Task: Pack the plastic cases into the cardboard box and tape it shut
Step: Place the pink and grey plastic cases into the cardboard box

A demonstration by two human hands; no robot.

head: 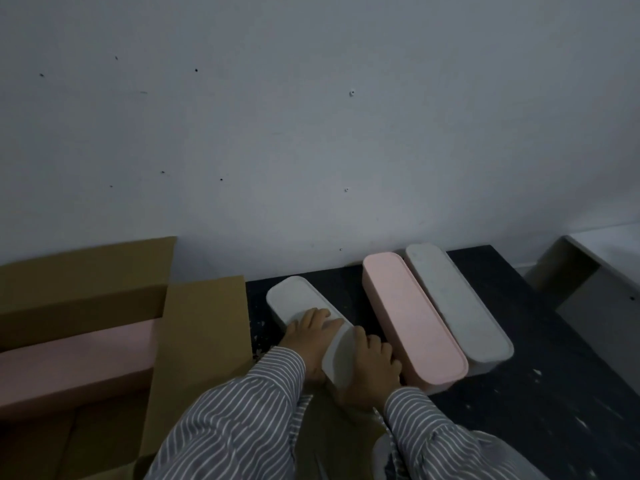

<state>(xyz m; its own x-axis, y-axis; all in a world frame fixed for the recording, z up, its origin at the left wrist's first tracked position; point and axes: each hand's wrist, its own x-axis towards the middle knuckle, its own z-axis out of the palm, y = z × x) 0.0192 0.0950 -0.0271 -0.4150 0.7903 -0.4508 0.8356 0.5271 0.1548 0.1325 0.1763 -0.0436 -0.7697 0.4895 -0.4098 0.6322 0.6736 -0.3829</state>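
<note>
A long white plastic case lies on the dark table just right of the cardboard box. My left hand grips its left side and top, and my right hand holds its near right end. The open cardboard box stands at the left with its flaps spread. Inside it a pink case lies lengthwise. Further right on the table a pink case and a white case lie side by side, touching. No tape is in view.
A grey wall rises right behind the dark table. A pale ledge or shelf sits at the far right. My striped sleeves cover the near edge of the table.
</note>
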